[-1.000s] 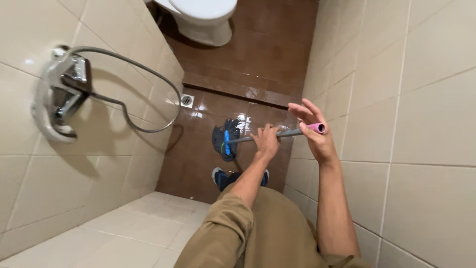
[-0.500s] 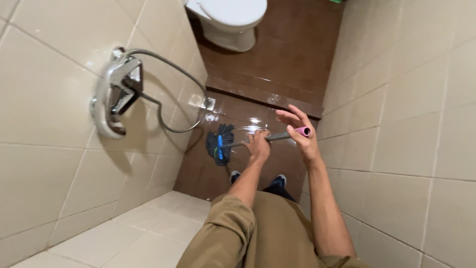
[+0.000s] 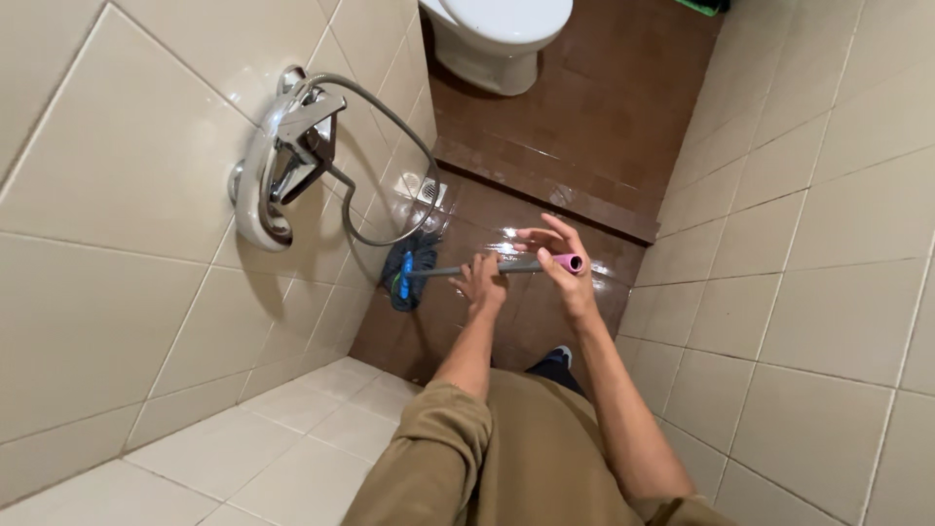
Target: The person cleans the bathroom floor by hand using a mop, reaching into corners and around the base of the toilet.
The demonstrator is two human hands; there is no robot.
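Note:
I hold a mop with a grey handle (image 3: 443,271) and a pink end cap (image 3: 570,263). Its dark stringy head with a blue clamp (image 3: 401,274) rests on the wet brown floor against the left wall. My left hand (image 3: 480,283) grips the handle at its middle. My right hand (image 3: 557,263) holds the pink end, with several fingers spread.
A chrome shower head in its holder (image 3: 280,161) hangs on the beige tiled left wall, its hose (image 3: 409,146) looping down. A floor drain (image 3: 430,189) lies by the wall. A white toilet (image 3: 502,39) stands on the raised brown step (image 3: 545,195). A tiled wall (image 3: 808,273) is at the right.
The mop head has slid left across the wet floor to the base of the left wall. Both hands moved left with the handle, and my view shifted.

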